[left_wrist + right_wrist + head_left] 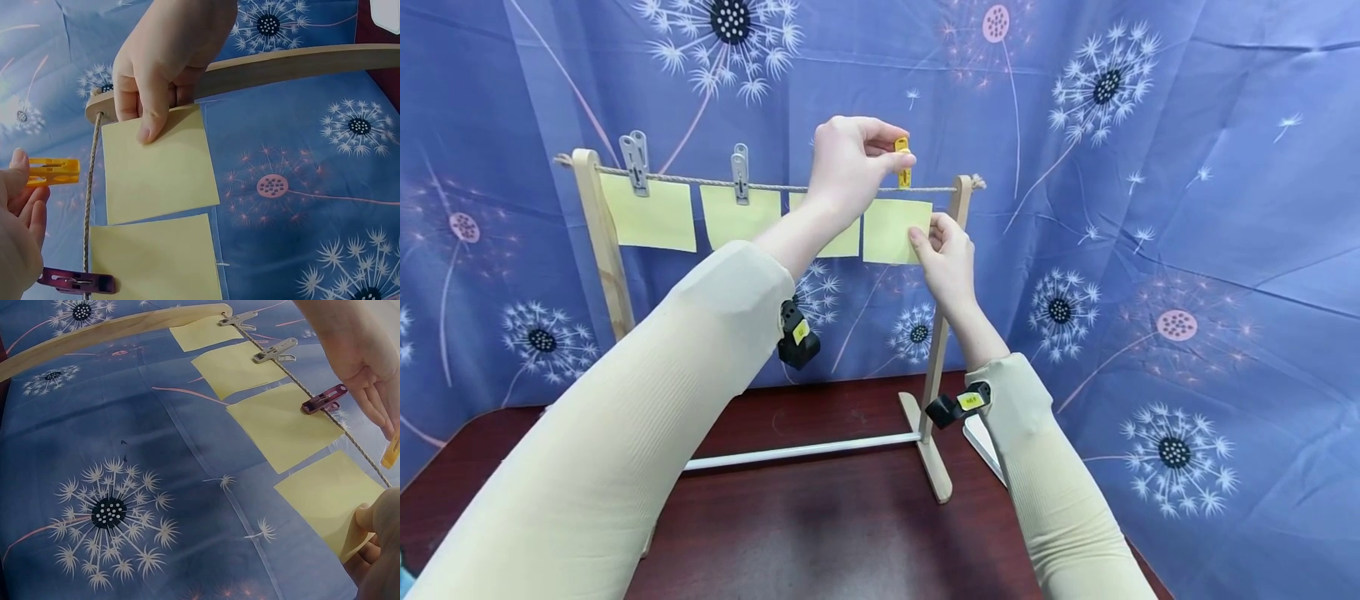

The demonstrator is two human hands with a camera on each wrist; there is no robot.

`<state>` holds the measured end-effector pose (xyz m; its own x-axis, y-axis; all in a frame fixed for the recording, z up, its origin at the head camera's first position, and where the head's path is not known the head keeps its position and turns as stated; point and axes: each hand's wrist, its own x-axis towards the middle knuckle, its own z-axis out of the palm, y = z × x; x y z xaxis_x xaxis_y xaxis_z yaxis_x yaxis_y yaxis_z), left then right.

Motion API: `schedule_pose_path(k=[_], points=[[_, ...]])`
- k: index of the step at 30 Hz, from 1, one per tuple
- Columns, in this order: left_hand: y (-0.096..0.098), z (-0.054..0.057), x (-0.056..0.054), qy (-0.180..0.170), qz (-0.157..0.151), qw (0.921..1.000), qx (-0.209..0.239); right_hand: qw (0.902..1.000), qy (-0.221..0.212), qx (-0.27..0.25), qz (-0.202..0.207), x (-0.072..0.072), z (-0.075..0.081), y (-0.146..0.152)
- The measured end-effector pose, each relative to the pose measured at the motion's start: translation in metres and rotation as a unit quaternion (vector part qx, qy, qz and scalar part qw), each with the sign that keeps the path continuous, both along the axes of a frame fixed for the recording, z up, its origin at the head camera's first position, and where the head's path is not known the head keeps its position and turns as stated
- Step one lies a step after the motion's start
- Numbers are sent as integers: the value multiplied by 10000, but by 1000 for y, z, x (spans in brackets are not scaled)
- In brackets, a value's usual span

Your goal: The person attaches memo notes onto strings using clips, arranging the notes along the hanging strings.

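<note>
My left hand (852, 162) pinches a yellow clothespin (903, 163) just above the rope (700, 181), near its right end. Below the rope, my right hand (950, 260) holds a yellow paper sheet (891, 229) by its right edge, thumb in front and fingers behind. In the left wrist view the sheet's upper edge lies beside the rope, a small gap apart, and the clothespin (55, 171) is across the rope from it. Three more sheets hang along the rope. Grey clothespins (741, 173) clip two of them; a purple clothespin (324, 399) clips the third, hidden behind my left hand in the head view.
The rope runs between two wooden posts (598, 225) of a stand with a white crossbar (805, 451) near the dark red table (850, 525). A blue curtain (1225, 208) with dandelion prints hangs behind. Part of a white object (985, 446) shows right of the stand.
</note>
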<state>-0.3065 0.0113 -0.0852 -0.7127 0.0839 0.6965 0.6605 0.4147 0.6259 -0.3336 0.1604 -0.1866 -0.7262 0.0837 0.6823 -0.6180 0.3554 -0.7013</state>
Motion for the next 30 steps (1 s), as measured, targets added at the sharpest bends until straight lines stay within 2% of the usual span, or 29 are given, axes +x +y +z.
schedule_pose_path(k=[8,15,21,30], points=[[3,-4,1,147,204,9996,84,10000,-12,-1,-20,0,-1,0],[5,-4,-2,408,416,9983,-39,10000,29,75,-16,-2,0,0],[7,-4,-2,298,545,9981,-44,9998,-15,147,-126,-2,0,2],[7,-4,-3,114,744,9971,-81,9999,13,88,-59,-2,2,1]])
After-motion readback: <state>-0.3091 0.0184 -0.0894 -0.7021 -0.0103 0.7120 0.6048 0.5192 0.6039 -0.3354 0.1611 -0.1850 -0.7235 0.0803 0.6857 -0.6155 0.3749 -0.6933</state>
